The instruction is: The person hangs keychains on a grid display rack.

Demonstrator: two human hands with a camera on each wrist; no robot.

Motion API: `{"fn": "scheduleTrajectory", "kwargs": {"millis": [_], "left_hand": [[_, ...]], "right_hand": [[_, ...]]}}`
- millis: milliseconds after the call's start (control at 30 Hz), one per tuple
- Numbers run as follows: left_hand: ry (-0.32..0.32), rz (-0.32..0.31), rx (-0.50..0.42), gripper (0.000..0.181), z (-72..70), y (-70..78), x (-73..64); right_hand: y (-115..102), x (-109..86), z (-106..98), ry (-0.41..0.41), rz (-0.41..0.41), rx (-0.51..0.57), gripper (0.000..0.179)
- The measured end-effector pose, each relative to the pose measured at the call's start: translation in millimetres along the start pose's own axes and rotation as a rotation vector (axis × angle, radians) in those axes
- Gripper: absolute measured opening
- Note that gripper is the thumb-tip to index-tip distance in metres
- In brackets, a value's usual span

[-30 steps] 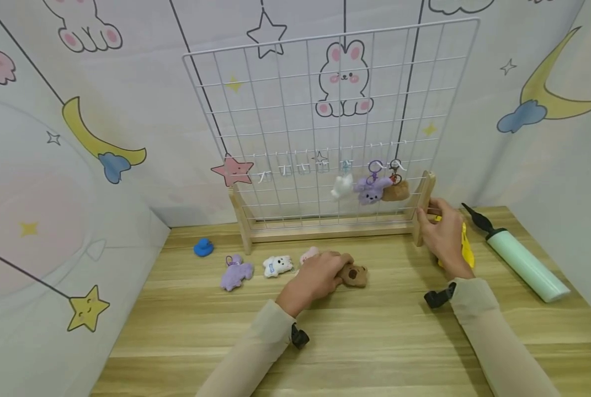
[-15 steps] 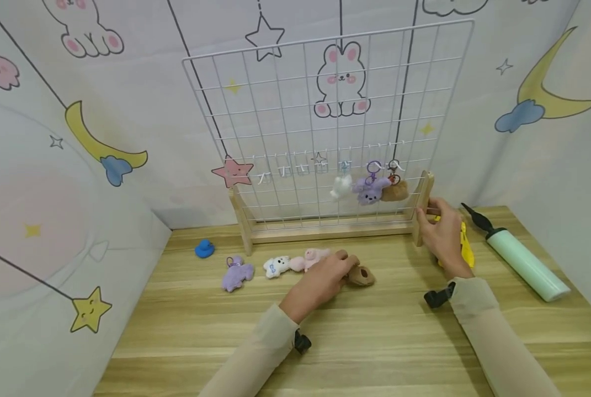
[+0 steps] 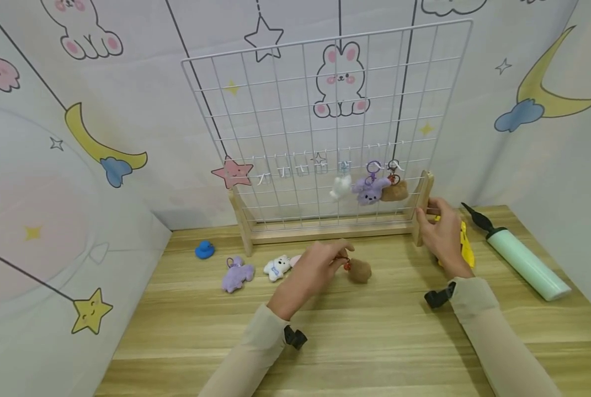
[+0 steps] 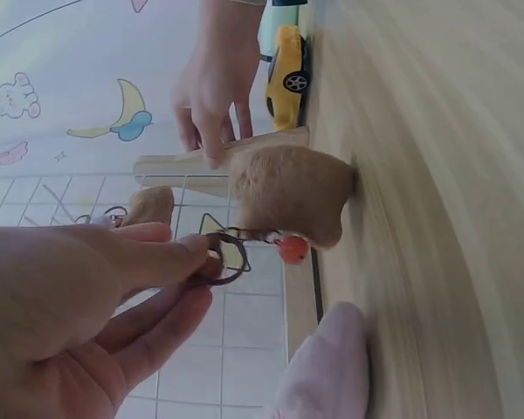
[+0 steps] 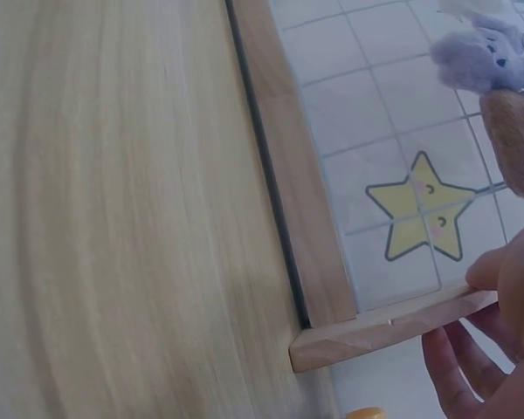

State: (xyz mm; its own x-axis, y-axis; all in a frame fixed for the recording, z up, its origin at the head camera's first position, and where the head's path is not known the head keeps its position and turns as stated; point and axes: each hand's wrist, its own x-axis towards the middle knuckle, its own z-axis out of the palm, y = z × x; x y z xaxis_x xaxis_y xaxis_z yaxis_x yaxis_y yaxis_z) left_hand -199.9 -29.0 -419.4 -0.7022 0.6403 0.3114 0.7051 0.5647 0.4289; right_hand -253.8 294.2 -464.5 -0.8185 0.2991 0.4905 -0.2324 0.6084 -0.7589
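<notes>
My left hand [image 3: 315, 270] pinches the dark key ring [image 4: 220, 262] of a brown plush keychain [image 3: 360, 271] between thumb and fingertips. An orange-red bead [image 4: 293, 250] dangles on its chain, and the plush body sits low, close to the tabletop. At the rack's right end, my right hand [image 3: 441, 229] grips the wooden side post [image 5: 393, 330], thumb on one side and fingers on the other. White hooks on the wire grid rack [image 3: 325, 127] carry a white plush [image 3: 341, 187], a purple plush [image 3: 369, 191] and another brown plush [image 3: 396, 191].
Left of my left hand lie a white plush [image 3: 277, 268], a purple plush keychain [image 3: 237, 274] and a blue rubber duck [image 3: 204, 249]. A pink plush [image 4: 327, 367] is partly hidden behind that hand. Beyond my right hand are a yellow toy car [image 4: 286, 78] and a pale green pump [image 3: 527, 264].
The left hand has shifted from the brown plush's body to its key ring, and the plush has turned over. The pink plush is now mostly covered. My right hand stays on the post.
</notes>
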Motion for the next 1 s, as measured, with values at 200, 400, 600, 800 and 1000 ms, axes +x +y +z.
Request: {"fn": "scheduleTrajectory", "kwargs": {"millis": [200,400,600,800,1000], "left_hand": [[0.131,0.011,-0.095,0.017,-5.4,0.2,3.4],[0.283,-0.009,-0.239,0.018,-9.1,0.0,6.1],[0.428,-0.097,-0.466,0.018,-16.8,2.8,10.1],[0.583,-0.131,-0.592,0.016,-30.2,2.8,18.4],[0.736,-0.121,-0.700,0.016,-42.0,1.7,28.6]], "right_hand": [[1,0.7,-2,0.000,-0.006,0.001,0.037],[3,-1.4,-2,-0.001,-0.005,0.009,0.037],[5,-1.3,-1,0.001,-0.012,0.013,0.036],[4,-0.3,-1,-0.002,-0.013,0.011,0.036],[3,0.8,0,-0.008,-0.002,0.012,0.036]]}}
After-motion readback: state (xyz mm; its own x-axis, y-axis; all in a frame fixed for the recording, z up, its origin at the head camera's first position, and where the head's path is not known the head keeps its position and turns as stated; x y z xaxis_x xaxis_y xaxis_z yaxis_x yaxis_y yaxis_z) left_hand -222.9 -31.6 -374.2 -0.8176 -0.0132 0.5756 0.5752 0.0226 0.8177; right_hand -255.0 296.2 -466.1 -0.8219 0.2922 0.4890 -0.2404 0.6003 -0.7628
